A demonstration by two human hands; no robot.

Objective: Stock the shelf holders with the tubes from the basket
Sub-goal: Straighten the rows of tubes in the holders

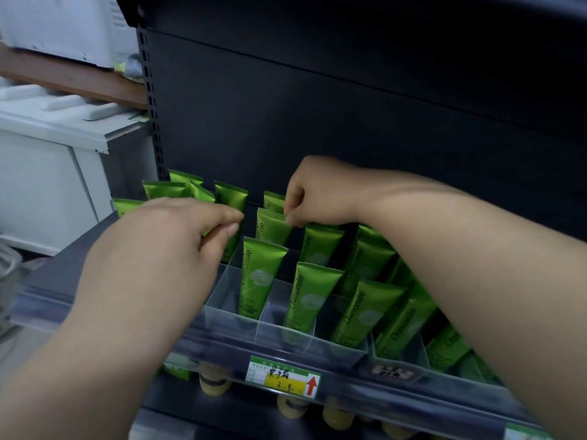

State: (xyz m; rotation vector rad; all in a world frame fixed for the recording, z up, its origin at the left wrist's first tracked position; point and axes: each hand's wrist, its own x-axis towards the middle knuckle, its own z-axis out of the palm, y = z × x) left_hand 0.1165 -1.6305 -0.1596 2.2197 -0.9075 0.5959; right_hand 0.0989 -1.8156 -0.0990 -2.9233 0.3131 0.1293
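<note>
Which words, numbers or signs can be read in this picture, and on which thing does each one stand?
"Chamomile": printed up the side of the green tubes in the clear holders.
"3.9", handwritten, beside a red arrow pointing up: on the price tag on the shelf rail. The handwritten characters above it are not clear enough to read.
Small print low on the tubes: too small to read.
Dark label on the right holder: blurred.
</note>
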